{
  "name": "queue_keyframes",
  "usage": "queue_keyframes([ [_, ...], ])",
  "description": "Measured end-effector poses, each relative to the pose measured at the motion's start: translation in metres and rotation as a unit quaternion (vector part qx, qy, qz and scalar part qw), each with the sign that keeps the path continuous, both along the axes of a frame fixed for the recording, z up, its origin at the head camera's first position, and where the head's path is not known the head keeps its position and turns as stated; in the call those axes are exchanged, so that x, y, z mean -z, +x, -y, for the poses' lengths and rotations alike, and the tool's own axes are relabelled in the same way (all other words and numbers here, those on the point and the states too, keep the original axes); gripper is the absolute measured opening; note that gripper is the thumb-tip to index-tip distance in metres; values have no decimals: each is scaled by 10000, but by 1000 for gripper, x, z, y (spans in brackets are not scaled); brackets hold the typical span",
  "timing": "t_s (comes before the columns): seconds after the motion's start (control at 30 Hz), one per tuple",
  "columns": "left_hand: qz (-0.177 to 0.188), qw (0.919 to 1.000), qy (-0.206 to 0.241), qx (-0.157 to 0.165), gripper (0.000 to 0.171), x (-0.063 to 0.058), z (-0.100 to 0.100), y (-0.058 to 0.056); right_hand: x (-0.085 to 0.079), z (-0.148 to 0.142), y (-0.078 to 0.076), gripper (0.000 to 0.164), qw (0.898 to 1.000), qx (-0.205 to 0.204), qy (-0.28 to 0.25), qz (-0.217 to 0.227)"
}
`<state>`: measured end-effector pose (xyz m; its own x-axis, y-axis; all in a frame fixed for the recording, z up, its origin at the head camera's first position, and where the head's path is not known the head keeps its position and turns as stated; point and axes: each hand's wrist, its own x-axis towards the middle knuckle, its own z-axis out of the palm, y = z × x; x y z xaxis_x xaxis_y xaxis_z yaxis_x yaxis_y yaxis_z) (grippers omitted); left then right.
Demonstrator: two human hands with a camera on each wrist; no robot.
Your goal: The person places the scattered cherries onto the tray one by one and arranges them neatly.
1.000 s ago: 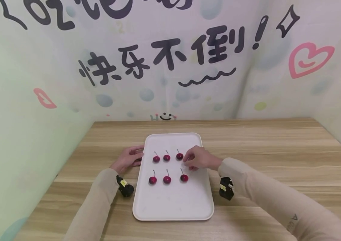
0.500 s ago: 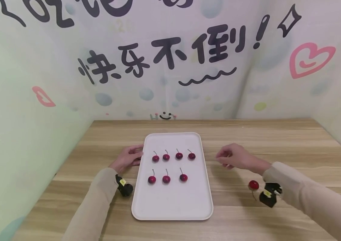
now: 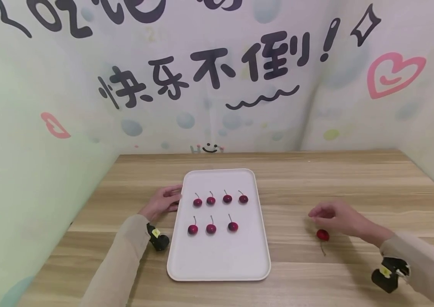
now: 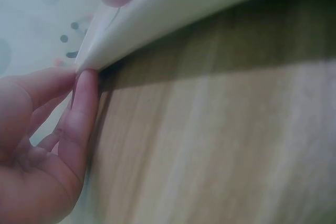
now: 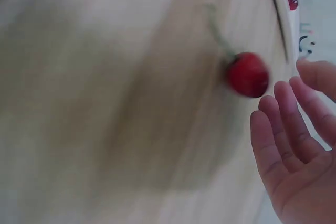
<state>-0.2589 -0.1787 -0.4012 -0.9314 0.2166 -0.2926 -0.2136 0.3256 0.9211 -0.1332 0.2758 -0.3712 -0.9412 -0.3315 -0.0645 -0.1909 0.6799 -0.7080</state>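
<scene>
A white tray (image 3: 218, 260) lies on the table, bearing several dark red cherries with stems in two rows. My left hand (image 3: 162, 200) is at the tray's left edge; in the left wrist view the fingertips (image 4: 86, 85) pinch its rim. A single red cherry (image 3: 322, 235) lies on the table right of the tray, its stem toward me. Just above and beyond it is my right hand (image 3: 337, 218), holding nothing. In the right wrist view the fingers (image 5: 286, 103) are spread and relaxed close to the loose cherry (image 5: 248, 74), apart from it.
The wooden table (image 3: 297, 175) reaches back to a printed wall cloth (image 3: 209, 106) with lettering and hearts. Black wrist cameras (image 3: 158, 238) are strapped to both wrists. The tray's raised rim borders the rows of cherries.
My right hand has let go of a cherry at the right end of the far row and moved right, off the tray, to the loose cherry. My left hand has stayed.
</scene>
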Motion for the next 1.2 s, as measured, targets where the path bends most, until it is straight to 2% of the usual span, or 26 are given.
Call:
queue_keyframes([
  [0.23, -18, 10000, -5, 12, 45, 0, 0, 1, 12, -13, 14, 26, 9986, -363, -372, 129],
  [0.37, 5, 10000, -1, -10, 44, 1, 1, 1, 17, -16, 19, 27, 9952, -788, -574, 0],
  [0.5, -26, 10000, -5, -4, 44, 1, 0, 1, 21, -17, 22, 29, 9925, -1002, -667, -216],
  [0.67, -133, 9999, -47, 33, 44, 0, 0, 1, 25, -16, 23, 34, 9912, -1109, -640, -339],
  [0.87, -116, 9999, -117, 50, 44, 0, -1, 2, 27, -15, 23, 36, 9896, -1238, -675, -279],
  [1.2, -97, 9998, -138, 79, 44, -1, -1, 1, 26, -10, 23, 31, 9937, -927, -406, -473],
])
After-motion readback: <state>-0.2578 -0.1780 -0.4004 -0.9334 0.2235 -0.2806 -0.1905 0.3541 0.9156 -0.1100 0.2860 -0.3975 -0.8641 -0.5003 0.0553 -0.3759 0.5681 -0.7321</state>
